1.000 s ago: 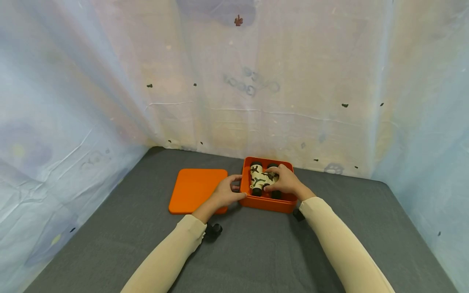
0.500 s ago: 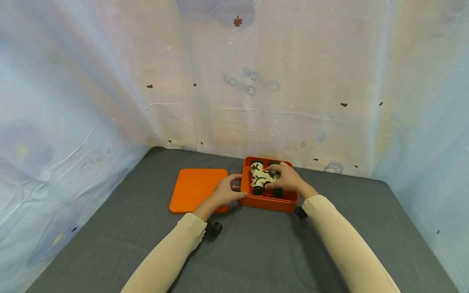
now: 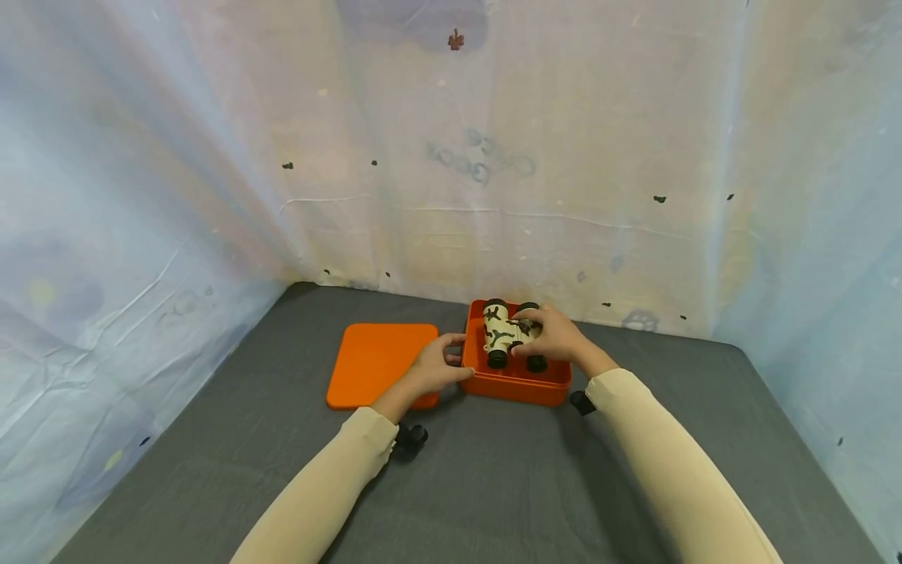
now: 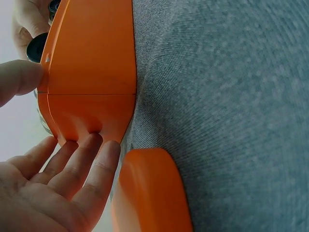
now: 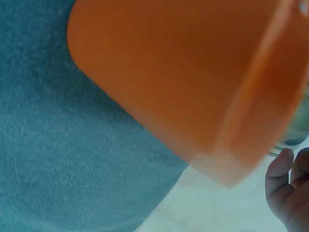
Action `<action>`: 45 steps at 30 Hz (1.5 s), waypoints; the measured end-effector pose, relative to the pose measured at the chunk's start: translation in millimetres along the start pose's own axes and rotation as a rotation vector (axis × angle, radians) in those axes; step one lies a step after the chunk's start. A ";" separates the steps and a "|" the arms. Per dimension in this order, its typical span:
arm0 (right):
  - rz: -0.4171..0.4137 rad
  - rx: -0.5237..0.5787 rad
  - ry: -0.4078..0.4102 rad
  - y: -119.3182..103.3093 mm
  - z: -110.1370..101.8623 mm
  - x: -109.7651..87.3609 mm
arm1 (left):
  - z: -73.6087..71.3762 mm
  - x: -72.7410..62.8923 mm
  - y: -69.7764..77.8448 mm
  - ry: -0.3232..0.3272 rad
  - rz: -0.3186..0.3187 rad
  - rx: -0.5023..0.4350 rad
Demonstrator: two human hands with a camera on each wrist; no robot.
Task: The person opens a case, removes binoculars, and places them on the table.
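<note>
A pair of camouflage binoculars [image 3: 498, 335] with black ends is over the open orange box [image 3: 510, 392], tilted, its far ends level with the far rim. My right hand [image 3: 557, 341] grips its right barrel from above, the thumb near the middle. In the right wrist view only a few fingers [image 5: 282, 176] show beyond the box's wall. My left hand [image 3: 432, 368] rests at the box's near left corner. In the left wrist view its fingertips [image 4: 112, 147] touch the side wall, fairly straight, and the thumb [image 4: 21, 77] lies at the rim.
A flat orange lid [image 3: 377, 360] lies left of the box, partly under the left forearm. Dark grey cloth [image 3: 479, 486] covers the table. A pale patterned curtain [image 3: 564, 157] hangs close behind the box and along both sides.
My right hand has raised the binoculars out of the box's interior, shifting slightly to the right and away from me. The left hand and the lid have stayed in place.
</note>
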State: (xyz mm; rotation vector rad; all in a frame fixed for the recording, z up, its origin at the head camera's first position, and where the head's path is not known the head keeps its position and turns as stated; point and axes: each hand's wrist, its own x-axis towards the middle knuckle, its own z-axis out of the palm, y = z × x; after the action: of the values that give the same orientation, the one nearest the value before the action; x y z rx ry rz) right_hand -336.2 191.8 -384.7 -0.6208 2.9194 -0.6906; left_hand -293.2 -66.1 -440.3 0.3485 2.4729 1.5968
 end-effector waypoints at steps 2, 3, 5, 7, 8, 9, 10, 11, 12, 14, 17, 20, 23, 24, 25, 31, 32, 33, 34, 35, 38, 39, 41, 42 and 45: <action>0.003 0.008 0.001 -0.5 -2.1 -1.2 | 0.3 0.6 0.0 0.000 0.006 0.000; 0.004 0.010 0.002 -0.8 -3.0 -1.8 | 0.4 0.7 0.1 0.000 0.010 -0.001; 0.005 0.018 0.005 -1.7 -4.7 -3.3 | 0.4 0.3 0.5 -0.003 0.017 -0.006; 0.004 0.021 0.008 -2.2 -6.2 -4.8 | 0.3 -0.2 0.8 -0.006 0.022 -0.013; 0.005 0.023 0.008 -2.4 -7.0 -5.5 | 0.2 -0.6 1.4 -0.007 0.019 -0.015; 0.005 0.026 0.006 -2.4 -7.8 -6.1 | 0.3 -1.0 1.8 -0.007 0.017 -0.018; 0.007 0.033 0.006 -2.5 -8.8 -6.9 | 0.3 -1.3 2.1 -0.008 0.015 -0.018; 0.009 0.039 0.005 -2.5 -9.9 -7.6 | 0.3 -1.5 2.4 -0.008 0.014 -0.018; 0.009 0.042 0.004 -2.4 -11.0 -8.1 | 0.4 -1.7 2.4 -0.009 0.014 -0.016; 0.006 0.048 0.005 -1.9 -13.1 -8.8 | 0.5 -2.1 2.5 -0.009 0.014 -0.015; 0.000 0.040 0.006 -0.4 -16.1 -9.8 | 0.4 -2.0 1.5 -0.011 0.018 -0.013; -0.001 0.022 0.011 1.2 -19.0 -11.6 | 0.3 -2.0 0.7 -0.012 0.022 -0.015; 0.001 0.013 0.016 2.4 -22.3 -15.0 | 0.4 -2.1 0.8 -0.015 0.025 -0.022; -0.004 0.008 0.020 2.8 -23.5 -15.9 | 0.5 -2.1 0.9 -0.015 0.024 -0.024; -0.004 0.009 0.021 3.3 -24.7 -17.1 | 0.7 -2.1 1.1 -0.015 0.023 -0.026; -0.005 0.019 0.029 9.1 -30.9 -22.4 | 0.7 -1.3 1.0 -0.020 0.027 -0.033; -0.008 0.018 0.030 10.1 -31.6 -23.0 | 0.4 -1.2 0.8 -0.020 0.029 -0.030; -0.006 0.017 0.029 11.2 -32.0 -23.3 | 0.1 -1.0 0.6 -0.019 0.029 -0.025; -0.007 0.016 0.028 11.7 -32.6 -24.0 | -0.1 -0.9 0.3 -0.018 0.028 -0.024; -0.009 0.016 0.025 12.1 -33.4 -24.7 | -0.4 -0.8 -0.1 -0.017 0.027 -0.019; -0.010 0.018 0.017 12.6 -35.8 -27.0 | -0.9 -0.8 -1.5 -0.015 0.022 -0.018; -0.004 0.020 0.015 12.6 -37.0 -28.3 | -1.0 -0.7 -2.3 -0.016 0.023 -0.021; 0.005 0.028 0.007 13.7 -39.5 -30.7 | -1.1 -0.7 -3.3 -0.019 0.025 -0.032; 0.012 0.029 0.004 14.5 -40.8 -32.1 | -1.1 -0.7 -3.8 -0.020 0.026 -0.038; 0.028 0.018 0.004 17.6 -44.8 -35.8 | -0.8 -0.7 -4.1 -0.022 0.031 -0.045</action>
State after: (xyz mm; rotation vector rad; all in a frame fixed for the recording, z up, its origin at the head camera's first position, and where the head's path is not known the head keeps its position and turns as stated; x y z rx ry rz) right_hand -317.3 239.2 -353.0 -0.5770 2.9166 -0.7146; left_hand -293.1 -68.6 -443.7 0.3973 2.4225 1.6485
